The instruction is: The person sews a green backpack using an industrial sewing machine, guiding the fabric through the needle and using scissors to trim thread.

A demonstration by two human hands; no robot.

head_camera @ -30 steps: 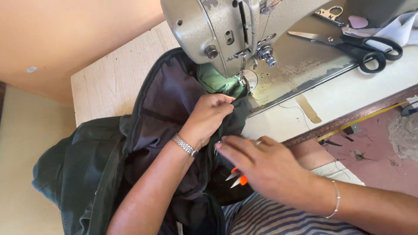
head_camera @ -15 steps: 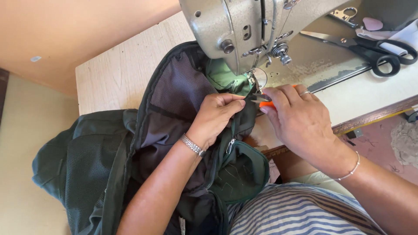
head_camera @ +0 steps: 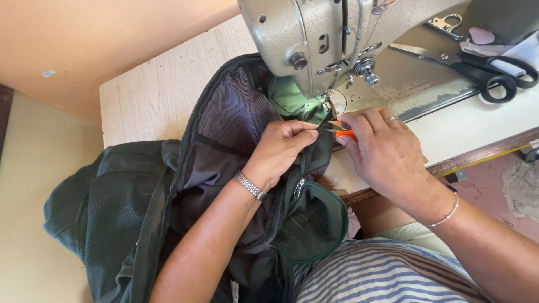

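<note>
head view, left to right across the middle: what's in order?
Dark green backpack → left hand pinching the fabric → orange thread snips → right hand holding them → black scissors on the sewing table.

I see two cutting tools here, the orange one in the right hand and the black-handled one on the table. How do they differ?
The orange thread snips are small and mostly hidden in the right hand, tips pointing at the dark green backpack near the needle. The black-handled scissors are much larger, with long blades and loop handles, lying untouched on the sewing machine bed. Both have metal blades.
</note>
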